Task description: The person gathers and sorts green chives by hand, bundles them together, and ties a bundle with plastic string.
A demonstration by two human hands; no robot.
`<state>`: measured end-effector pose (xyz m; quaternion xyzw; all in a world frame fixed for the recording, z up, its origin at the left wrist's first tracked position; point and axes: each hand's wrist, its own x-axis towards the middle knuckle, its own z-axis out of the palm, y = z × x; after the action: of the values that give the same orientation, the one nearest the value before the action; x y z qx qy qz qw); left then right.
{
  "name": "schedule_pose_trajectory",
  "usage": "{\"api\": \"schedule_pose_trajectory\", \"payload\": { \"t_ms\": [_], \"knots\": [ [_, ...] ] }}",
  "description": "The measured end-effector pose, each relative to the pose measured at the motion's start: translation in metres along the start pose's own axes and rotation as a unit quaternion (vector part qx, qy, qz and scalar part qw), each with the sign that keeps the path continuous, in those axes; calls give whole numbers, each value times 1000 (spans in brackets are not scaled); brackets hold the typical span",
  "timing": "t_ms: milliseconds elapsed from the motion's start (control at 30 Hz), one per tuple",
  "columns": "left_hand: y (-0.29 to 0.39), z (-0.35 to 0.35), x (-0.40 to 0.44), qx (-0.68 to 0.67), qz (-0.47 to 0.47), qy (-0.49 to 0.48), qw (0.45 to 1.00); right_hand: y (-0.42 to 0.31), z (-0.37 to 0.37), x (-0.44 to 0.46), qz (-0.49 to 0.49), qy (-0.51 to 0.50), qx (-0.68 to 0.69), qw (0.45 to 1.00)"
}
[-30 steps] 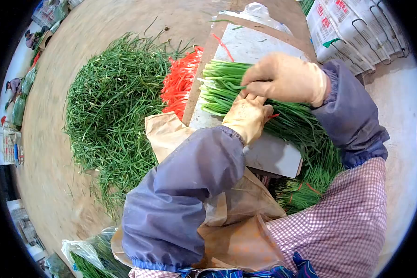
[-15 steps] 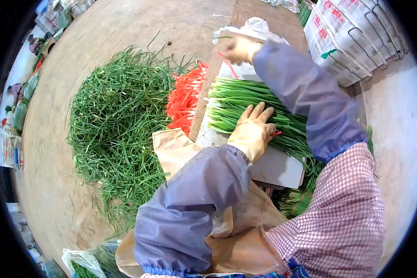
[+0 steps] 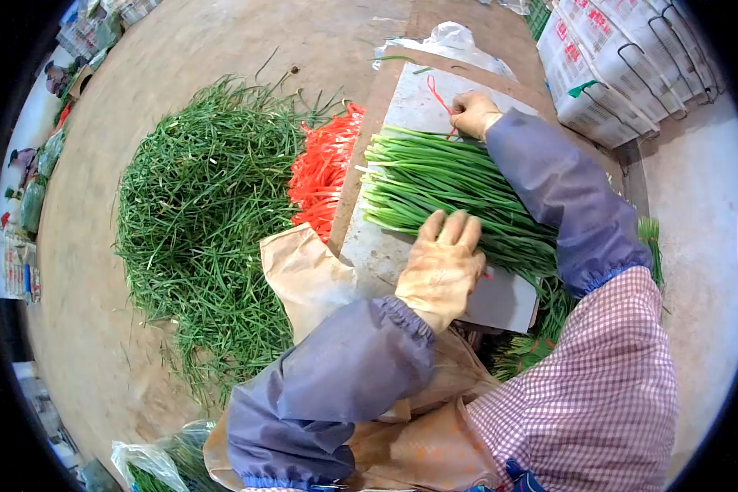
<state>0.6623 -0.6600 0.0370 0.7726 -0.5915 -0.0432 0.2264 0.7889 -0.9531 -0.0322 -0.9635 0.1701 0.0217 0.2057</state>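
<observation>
While one hand (image 3: 441, 271) touches stalks (image 3: 443, 176), another (image 3: 475, 114) holds ribbon (image 3: 438, 95).

Illegible red print (image 3: 571, 52) on crates (image 3: 611, 86)

Green stalks (image 3: 459, 184) lie loosely bunched across the pale board, pale ends left

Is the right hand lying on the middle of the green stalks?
No, the right hand is beside the stalks, at the red tie.
</observation>
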Motion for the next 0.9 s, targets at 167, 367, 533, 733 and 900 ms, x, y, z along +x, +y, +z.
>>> {"api": "schedule_pose_trajectory", "payload": {
  "t_ms": [167,367,533,733,900],
  "knots": [
    [0,-14,-12,-30,-97,35,994,2,6,-51,21,5,543,840],
    [-8,-19,-35,-35,-66,94,993,-28,12,-91,-55,-13,592,804],
    [-9,-28,-71,-120,-151,154,969,-66,23,-128,-97,-35,602,792],
    [14,-30,-73,-111,-109,163,974,-82,22,-147,-76,-73,601,792],
    [8,-21,-63,-233,-147,204,939,-84,16,-161,-85,-91,564,817]
  ]
}}
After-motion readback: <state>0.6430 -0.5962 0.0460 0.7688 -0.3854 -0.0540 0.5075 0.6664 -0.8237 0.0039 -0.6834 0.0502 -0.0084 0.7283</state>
